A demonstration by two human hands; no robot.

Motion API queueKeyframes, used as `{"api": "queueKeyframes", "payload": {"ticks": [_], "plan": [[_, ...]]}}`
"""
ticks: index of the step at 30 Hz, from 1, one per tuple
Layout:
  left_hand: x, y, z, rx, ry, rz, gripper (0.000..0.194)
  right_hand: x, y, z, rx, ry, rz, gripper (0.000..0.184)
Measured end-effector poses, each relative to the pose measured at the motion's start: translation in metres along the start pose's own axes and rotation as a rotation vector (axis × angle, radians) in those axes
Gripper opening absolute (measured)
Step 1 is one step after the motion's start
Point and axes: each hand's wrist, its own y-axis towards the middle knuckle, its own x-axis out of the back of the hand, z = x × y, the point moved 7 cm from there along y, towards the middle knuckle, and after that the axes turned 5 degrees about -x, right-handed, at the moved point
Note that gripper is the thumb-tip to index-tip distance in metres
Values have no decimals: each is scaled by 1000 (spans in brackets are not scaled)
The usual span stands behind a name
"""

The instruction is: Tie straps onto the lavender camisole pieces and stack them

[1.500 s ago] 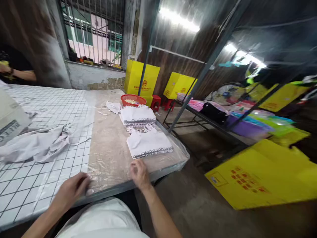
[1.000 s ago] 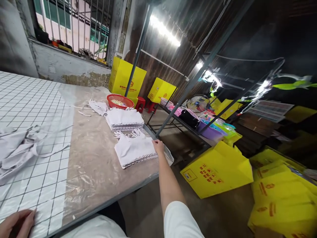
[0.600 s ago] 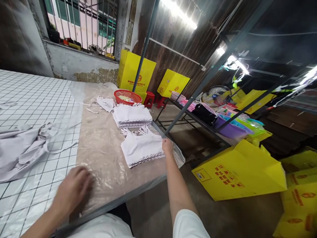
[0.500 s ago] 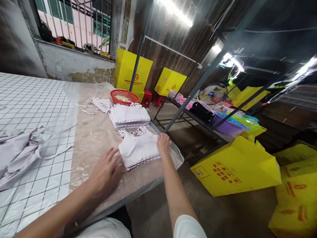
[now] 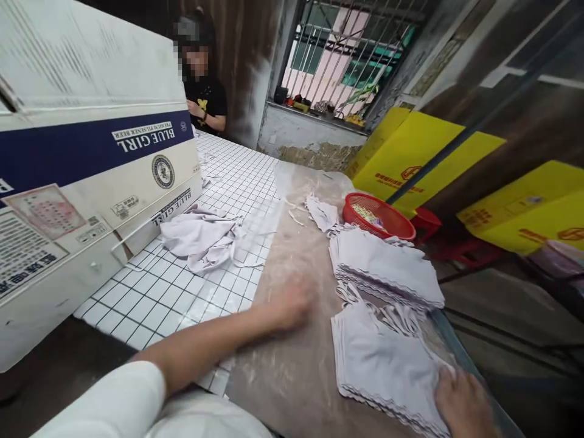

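Note:
My right hand [image 5: 463, 398] rests on the right edge of a neat stack of pale lilac strapped tops [image 5: 387, 365] with scalloped hems, its fingers laid on the cloth. To the left, my left hand [image 5: 294, 301] is over the clear plastic sheet, apart from the stack. Motion smears its fingers. Behind the near stack lies a second stack of the same tops [image 5: 383, 261], with thin straps between the two. A crumpled pale lilac garment [image 5: 203, 237] lies on the checked cloth, left of and beyond my left hand.
A red plastic basket [image 5: 378, 217] holding small pale bits stands behind the stacks. A large beer carton [image 5: 100, 140] rises at the left. Beyond it a co-worker [image 5: 205, 103] is at the table's far end. Yellow cartons [image 5: 424, 158] and a red stool [image 5: 426, 225] stand past the table.
The view has swung left, bringing the beer carton and co-worker into sight. My left hand has moved left, away from the near stack; my right hand stays at its right edge.

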Motion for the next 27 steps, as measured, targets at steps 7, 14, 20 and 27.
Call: {"api": "queueKeyframes", "payload": {"ticks": [7, 14, 20, 27], "plan": [[99, -172, 196, 755, 176, 55, 45, 35, -84, 229, 539, 616, 53, 37], [92, -189, 172, 550, 22, -7, 31, -9, -214, 469, 824, 583, 456, 19], [128, -209, 186, 752, 288, -153, 40, 19, -181, 447, 688, 1076, 740, 21], [133, -189, 142, 458, 26, -120, 19, 76, -96, 262, 236, 1726, 375, 44]]}}
